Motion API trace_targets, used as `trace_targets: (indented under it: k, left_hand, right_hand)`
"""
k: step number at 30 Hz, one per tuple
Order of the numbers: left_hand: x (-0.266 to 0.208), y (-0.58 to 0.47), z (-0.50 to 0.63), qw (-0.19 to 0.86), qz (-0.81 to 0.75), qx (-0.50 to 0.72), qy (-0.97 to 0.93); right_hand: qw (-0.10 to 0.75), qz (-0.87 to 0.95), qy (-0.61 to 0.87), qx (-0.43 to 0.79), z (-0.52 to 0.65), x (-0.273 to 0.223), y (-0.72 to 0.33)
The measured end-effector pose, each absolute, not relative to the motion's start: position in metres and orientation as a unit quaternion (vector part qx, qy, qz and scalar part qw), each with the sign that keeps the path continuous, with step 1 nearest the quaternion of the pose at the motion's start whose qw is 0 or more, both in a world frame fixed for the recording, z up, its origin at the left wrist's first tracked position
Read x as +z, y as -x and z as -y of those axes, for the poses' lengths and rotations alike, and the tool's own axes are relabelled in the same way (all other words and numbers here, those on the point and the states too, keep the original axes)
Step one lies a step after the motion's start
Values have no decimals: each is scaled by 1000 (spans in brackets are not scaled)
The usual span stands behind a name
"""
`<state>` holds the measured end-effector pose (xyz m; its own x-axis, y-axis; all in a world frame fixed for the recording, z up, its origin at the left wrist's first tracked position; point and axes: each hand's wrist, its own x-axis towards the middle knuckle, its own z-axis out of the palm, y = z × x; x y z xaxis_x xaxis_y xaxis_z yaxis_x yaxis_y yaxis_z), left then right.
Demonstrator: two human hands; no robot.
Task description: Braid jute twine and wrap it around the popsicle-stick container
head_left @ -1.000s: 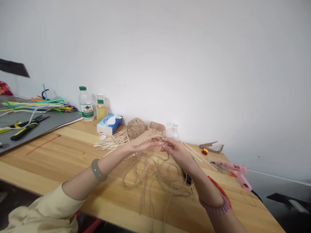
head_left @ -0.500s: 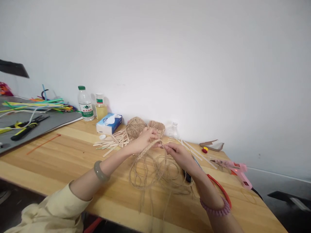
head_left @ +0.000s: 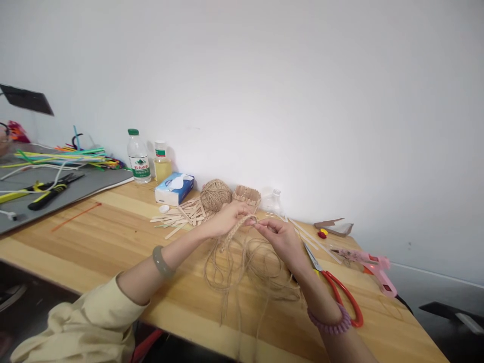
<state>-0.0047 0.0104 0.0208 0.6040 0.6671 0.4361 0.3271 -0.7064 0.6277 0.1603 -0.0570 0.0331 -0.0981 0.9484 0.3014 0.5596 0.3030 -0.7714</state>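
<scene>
L hand point(head_left: 230, 218) & R hand point(head_left: 282, 240) pinch twine braid point(head_left: 230, 235), angled inward (v. close tog.)

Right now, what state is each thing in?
Left hand, holding the braid
Right hand, pinching at braid's end
Braid, partly plaited
Loose strands, unbraided, tangled
Twine ball, wound
Water bottle, upright, capped
Yellow-liquid bottle, upright, capped
Tissue box, open, tissue showing
Scissors, partly hidden, opening unclear
Glue gun, set down, unheld
Pliers, lying, jaws unclear
</scene>
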Motion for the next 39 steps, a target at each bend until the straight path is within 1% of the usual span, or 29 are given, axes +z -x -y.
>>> trace_targets:
  k: [2, 4, 9, 11, 12, 14, 18, 19, 21, 23, 27, 31, 33, 36, 38, 39]
  left_hand:
    - [18, 6, -14, 294, -272, 337, -852]
    - [17, 6, -14, 288, -278, 342, -850]
    - [23, 7, -4, 155, -319, 336, -873]
    - [27, 7, 1, 127, -318, 342, -875]
    - [29, 7, 3, 130, -312, 344, -876]
    - [30, 6, 5, 183, -300, 348, -869]
    - [25, 2, 3, 429, -268, 339, -793]
    - [23, 1, 2, 469, -258, 337, -774]
    - [19, -1, 2, 491, -256, 339, -761]
    - [17, -3, 4, 463, -282, 348, -765]
    - [16, -6, 9, 369, -321, 385, -783]
    - [18, -6, 11, 290, -382, 355, -802]
    - [16, -6, 11, 263, -404, 344, -806]
    - [10, -10, 13, 220, -390, 358, -820]
    - [5, -13, 14, 210, -371, 366, -827]
    - [4, -15, 14, 213, -366, 369, -827]
  right_hand:
    - [395, 705, 540, 234, 58, 33, -160]
    - [391, 707, 544, 226, 58, 32, -160]
    - [395, 699, 555, 218, 55, 27, -163]
    - [397, 698, 555, 217, 55, 27, -164]
    - [399, 699, 553, 217, 55, 27, -164]
    - [402, 698, 551, 216, 56, 28, -164]
    - [403, 691, 558, 221, 59, 32, -162]
    - [402, 689, 559, 224, 59, 33, -161]
    - [397, 689, 560, 232, 60, 32, -160]
    - [395, 692, 557, 234, 60, 30, -159]
    - [385, 705, 552, 223, 58, 23, -158]
    - [368, 712, 562, 203, 57, 20, -157]
    - [359, 712, 578, 176, 58, 19, -155]
    - [333, 710, 614, 91, 60, 18, -151]
    - [320, 718, 616, 48, 61, 17, -151]
    - [322, 726, 606, 49, 61, 16, -151]
